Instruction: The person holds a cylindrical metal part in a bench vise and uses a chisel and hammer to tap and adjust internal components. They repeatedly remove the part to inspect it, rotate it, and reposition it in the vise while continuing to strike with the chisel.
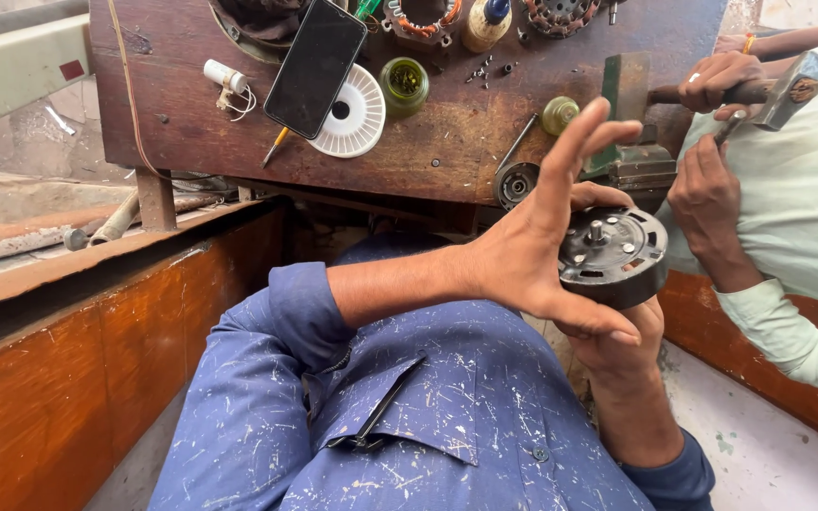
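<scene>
Metal motor (613, 255) btwn hands (fingers (575, 142) splayed)

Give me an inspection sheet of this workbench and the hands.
Surface: worn dark wooden bench, scratched and stained.
Job's things: round dark motor part with a centre shaft, held between both hands.
Clutter: black phone lying on a white slotted disc; green jar; loose screws; green vise.
Hands: left hand spread over the part; right hand supports it from below.
Cables: thin white cord by a small white cylinder.
Surroundings: a co-worker's hand grips a hammer.
</scene>
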